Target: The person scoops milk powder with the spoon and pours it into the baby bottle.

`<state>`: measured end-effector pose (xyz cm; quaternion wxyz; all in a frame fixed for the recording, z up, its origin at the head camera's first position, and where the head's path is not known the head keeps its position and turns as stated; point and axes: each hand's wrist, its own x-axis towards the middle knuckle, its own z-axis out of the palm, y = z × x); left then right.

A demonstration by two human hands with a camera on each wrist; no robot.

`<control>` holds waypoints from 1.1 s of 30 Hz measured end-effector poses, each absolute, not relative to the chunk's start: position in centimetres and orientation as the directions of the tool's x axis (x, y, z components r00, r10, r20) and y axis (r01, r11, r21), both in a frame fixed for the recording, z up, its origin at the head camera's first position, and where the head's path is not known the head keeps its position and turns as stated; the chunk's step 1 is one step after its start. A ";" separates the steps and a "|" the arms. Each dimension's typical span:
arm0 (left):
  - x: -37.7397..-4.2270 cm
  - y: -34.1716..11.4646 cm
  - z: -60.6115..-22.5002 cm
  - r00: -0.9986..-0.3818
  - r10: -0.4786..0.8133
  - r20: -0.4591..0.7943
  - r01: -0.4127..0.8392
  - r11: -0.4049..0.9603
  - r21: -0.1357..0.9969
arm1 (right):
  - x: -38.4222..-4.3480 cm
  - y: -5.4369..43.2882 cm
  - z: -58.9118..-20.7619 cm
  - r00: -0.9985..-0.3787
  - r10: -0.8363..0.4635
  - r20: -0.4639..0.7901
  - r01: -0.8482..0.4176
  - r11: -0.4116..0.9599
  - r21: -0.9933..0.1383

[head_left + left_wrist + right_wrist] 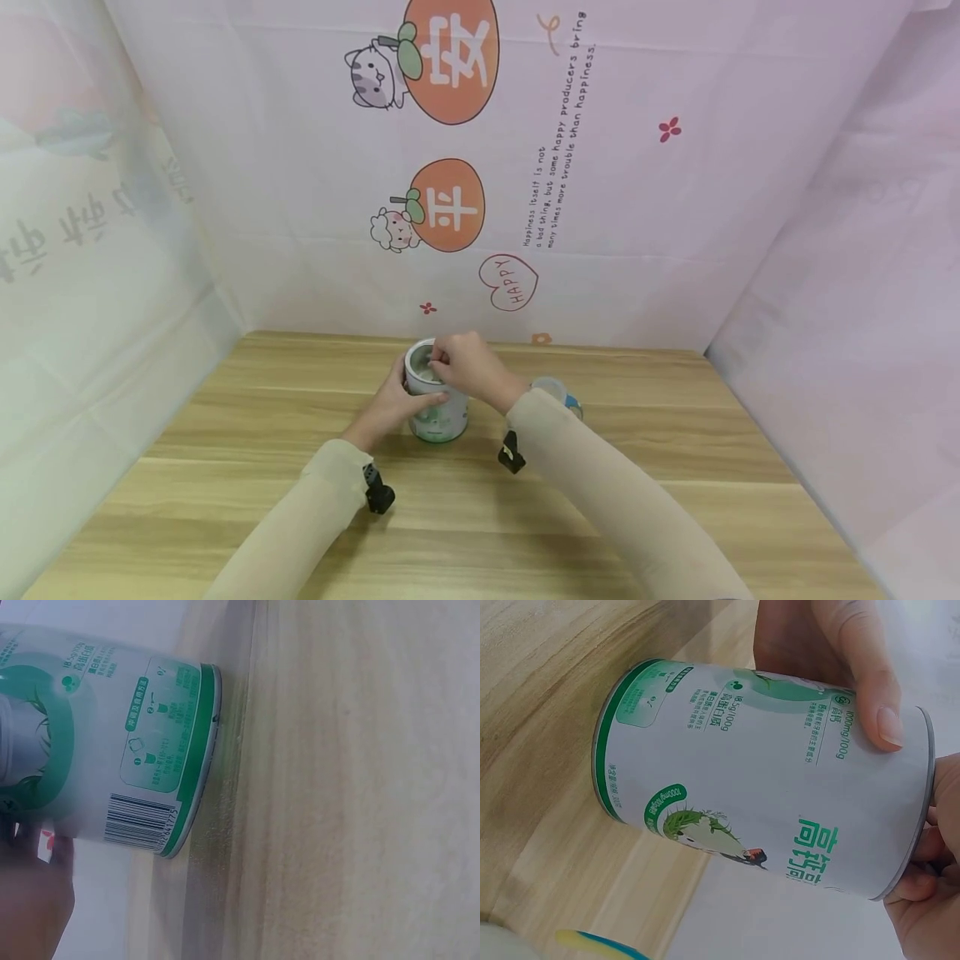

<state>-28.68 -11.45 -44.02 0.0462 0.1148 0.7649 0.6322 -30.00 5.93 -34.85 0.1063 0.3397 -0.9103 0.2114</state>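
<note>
A white and green tin can (pixel 438 417) with printed labels stands tilted on the wooden table, its open mouth toward the top. My left hand (pixel 393 400) grips its side, the thumb (pixel 881 712) lying across the label in the right wrist view. Over the can's mouth is my right hand (pixel 468 367), its fingers curled and reaching just inside the rim. In the right wrist view those fingers (pixel 915 889) bend over the rim's edge. Their tips are hidden inside, so I cannot tell what they pinch. The left wrist view shows the can's barcode side (pixel 142 817) and green base.
Behind my right sleeve, a translucent cup-like thing (pixel 550 388) and a blue piece (pixel 573 405) show partly on the table. A pale curved thing (pixel 502 945) and a yellow and blue edge (pixel 600 945) show in the right wrist view. Printed cloth walls (pixel 600 292) enclose the table (pixel 675 467).
</note>
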 end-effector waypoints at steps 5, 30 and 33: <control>-28.7 -11.5 -43.8 -0.967 0.242 0.076 0.120 0.173 0.977 | -29.9 5.9 -34.7 -0.749 -0.577 0.325 -0.661 0.677 -0.323; -28.8 -11.6 -43.7 -0.961 0.267 0.075 0.123 0.165 0.979 | -30.8 6.7 -34.3 -0.829 -0.521 0.204 -0.525 0.599 -0.604; -28.7 -11.7 -43.3 -0.958 0.279 0.060 0.108 0.158 0.982 | -30.8 6.9 -34.3 -0.843 -0.494 0.214 -0.500 0.570 -0.652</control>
